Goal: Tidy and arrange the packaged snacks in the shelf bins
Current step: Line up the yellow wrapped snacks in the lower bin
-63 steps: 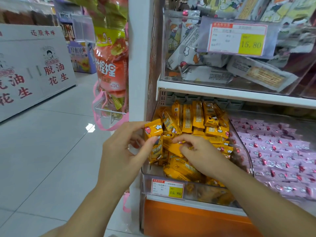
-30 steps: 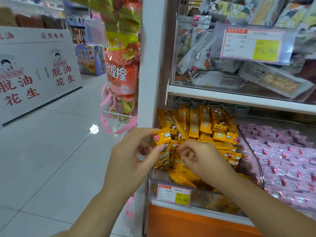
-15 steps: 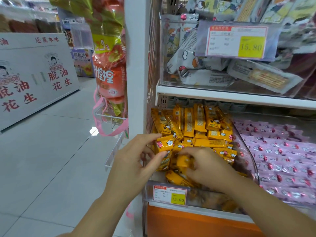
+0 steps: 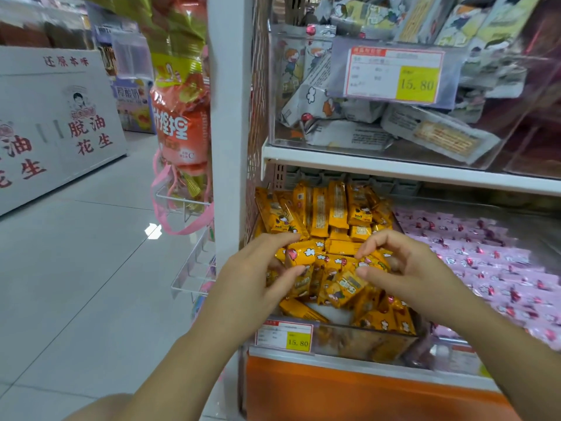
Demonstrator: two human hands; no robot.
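Observation:
A clear shelf bin [image 4: 358, 341] on the lower shelf holds several yellow snack packets [image 4: 329, 214], upright in rows at the back and jumbled at the front. My left hand [image 4: 252, 284] grips a small stack of yellow packets [image 4: 300, 256] between thumb and fingers at the bin's front left. My right hand [image 4: 403, 268] hovers over the jumbled packets, its thumb and forefinger pinching the edge of a yellow packet [image 4: 368, 264].
A bin of pink packets [image 4: 485, 262] lies to the right. Above, a clear bin [image 4: 379, 95] holds white cartoon-printed packets behind a 15.80 price tag. A white shelf post [image 4: 229, 132] stands left, with hanging orange bags [image 4: 179, 123] and a wire rack [image 4: 194, 262]. Aisle floor lies left.
My right hand has lifted from the front pile and shifted right, now pinching another packet. My left hand keeps hold of its stack, slightly lower.

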